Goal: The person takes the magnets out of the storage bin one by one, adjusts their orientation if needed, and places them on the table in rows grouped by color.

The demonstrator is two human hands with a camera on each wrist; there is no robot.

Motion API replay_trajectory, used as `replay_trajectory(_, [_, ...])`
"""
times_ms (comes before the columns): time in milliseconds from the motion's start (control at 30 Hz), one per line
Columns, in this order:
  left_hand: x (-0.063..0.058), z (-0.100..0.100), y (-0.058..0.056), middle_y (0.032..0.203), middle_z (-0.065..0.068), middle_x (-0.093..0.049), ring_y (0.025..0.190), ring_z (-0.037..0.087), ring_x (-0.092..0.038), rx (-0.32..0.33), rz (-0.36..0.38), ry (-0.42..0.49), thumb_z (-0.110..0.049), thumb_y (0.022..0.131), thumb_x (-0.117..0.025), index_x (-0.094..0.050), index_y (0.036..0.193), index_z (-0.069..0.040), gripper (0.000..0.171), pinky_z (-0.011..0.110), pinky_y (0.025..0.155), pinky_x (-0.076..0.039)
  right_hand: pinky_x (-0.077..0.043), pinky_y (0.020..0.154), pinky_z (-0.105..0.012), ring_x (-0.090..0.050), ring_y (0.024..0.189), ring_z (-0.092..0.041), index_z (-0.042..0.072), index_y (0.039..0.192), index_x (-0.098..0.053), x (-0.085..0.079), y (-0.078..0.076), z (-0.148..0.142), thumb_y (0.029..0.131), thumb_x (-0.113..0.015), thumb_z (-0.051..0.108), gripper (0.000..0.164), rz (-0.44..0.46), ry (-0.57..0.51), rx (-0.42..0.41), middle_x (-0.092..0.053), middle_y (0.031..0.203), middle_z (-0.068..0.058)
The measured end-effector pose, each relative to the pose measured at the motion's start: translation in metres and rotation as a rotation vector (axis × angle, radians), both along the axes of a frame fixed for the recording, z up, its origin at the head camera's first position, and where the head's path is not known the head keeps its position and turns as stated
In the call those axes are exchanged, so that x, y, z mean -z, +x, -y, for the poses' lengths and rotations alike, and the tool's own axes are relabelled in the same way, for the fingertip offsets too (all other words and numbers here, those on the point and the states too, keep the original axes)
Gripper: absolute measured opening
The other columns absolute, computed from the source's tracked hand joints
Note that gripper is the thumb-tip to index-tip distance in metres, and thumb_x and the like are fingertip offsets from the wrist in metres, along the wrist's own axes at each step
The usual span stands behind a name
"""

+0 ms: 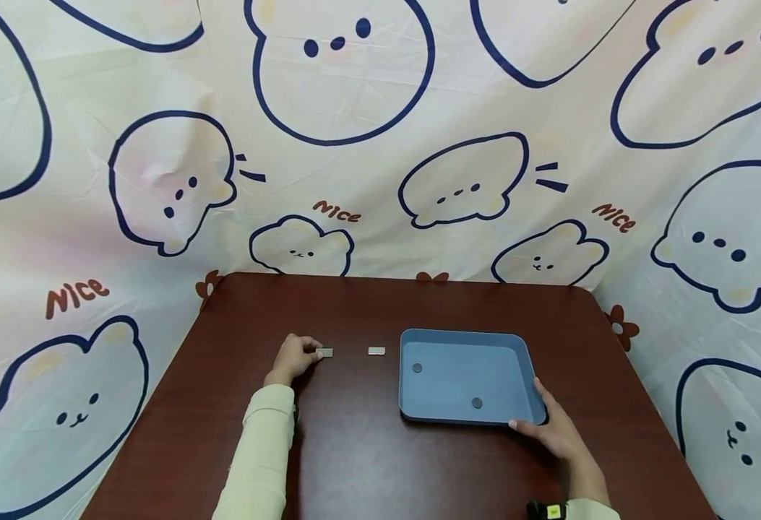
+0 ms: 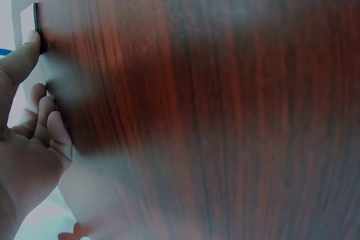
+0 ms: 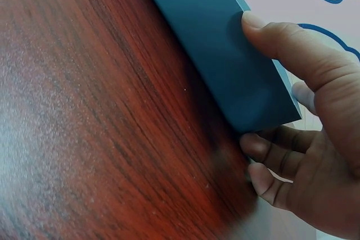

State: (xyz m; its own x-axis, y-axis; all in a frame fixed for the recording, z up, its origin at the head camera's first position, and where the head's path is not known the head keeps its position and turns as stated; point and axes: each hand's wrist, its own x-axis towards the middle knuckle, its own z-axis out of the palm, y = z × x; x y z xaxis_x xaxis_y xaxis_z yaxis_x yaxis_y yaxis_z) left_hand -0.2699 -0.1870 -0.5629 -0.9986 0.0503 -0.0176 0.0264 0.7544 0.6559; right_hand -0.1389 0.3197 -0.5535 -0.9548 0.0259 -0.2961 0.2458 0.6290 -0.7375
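My left hand [image 1: 295, 357] is at the left of the table, its thumb and finger at the left end of a small flat pale rectangular block [image 1: 327, 353]. Up close, that block [image 2: 28, 19] has a white face and a dark edge, and the thumb [image 2: 22, 59] presses on it; the index finger is mostly hidden. Around the near right corner of a shallow blue tray [image 1: 465, 339] my right hand [image 1: 559, 431] is curled. Its thumb [image 3: 281, 37] lies over the tray's rim, with other fingers round the corner. Two small grey discs, one left [image 1: 417, 367] and one nearer [image 1: 477, 403], lie inside the tray.
A second pale rectangular block [image 1: 376, 351] lies on the dark brown table [image 1: 354, 448], between the first block and the tray. Behind and beside the table hangs a cream cloth [image 1: 380, 173] printed with cartoon animals.
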Motion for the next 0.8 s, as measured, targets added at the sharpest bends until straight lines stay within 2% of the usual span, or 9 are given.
replay_trajectory(133, [0.000,-0.002,0.000,0.092,0.011,-0.057,0.091,0.028,-0.049,-0.020,-0.034,-0.002,-0.011,0.081,-0.073,-0.072,0.094,-0.005,0.015,0.044,0.081,-0.040,-0.019,0.099,-0.063,-0.013,0.131,-0.049,0.013,0.150,0.000,0.000,-0.001,-0.001,0.075,-0.077,0.039,0.110,-0.010,-0.003,0.001,-0.006,0.148,-0.030])
replay_trajectory(300, [0.000,-0.002,0.001,0.096,0.011,-0.056,0.090,0.027,-0.050,-0.067,-0.031,-0.011,-0.014,0.083,-0.072,-0.072,0.096,-0.006,0.015,0.044,0.080,-0.041,-0.019,0.099,-0.063,-0.013,0.131,-0.049,0.012,0.150,0.000,0.002,-0.002,-0.001,0.076,-0.076,0.038,0.109,-0.031,-0.012,-0.010,-0.006,0.148,-0.030])
replay_trajectory(433, [-0.003,-0.005,0.004,0.097,0.013,-0.056,0.091,0.029,-0.051,-0.078,-0.060,0.008,-0.013,0.083,-0.071,-0.071,0.097,-0.004,0.017,0.045,0.080,-0.041,-0.020,0.098,-0.064,-0.014,0.131,-0.050,0.012,0.150,-0.001,0.003,-0.001,-0.002,0.076,-0.076,0.039,0.109,-0.037,0.005,-0.008,-0.007,0.148,-0.030])
replay_trajectory(667, [-0.003,-0.020,0.020,0.094,0.014,-0.058,0.089,0.030,-0.055,-0.127,-0.106,0.243,-0.011,0.083,-0.070,-0.069,0.100,0.000,0.020,0.045,0.077,-0.043,-0.021,0.098,-0.064,-0.015,0.130,-0.050,0.011,0.150,-0.002,0.002,0.002,-0.003,0.075,-0.076,0.039,0.109,-0.026,0.031,0.003,-0.008,0.147,-0.031])
replay_trajectory(800, [-0.002,-0.028,0.027,0.094,0.011,-0.058,0.088,0.028,-0.056,-0.130,-0.092,0.288,-0.012,0.083,-0.071,-0.070,0.100,-0.003,0.020,0.043,0.077,-0.045,-0.021,0.098,-0.063,-0.016,0.130,-0.050,0.010,0.150,-0.004,0.001,0.002,-0.001,0.075,-0.076,0.039,0.109,-0.041,0.023,-0.002,-0.009,0.147,-0.032])
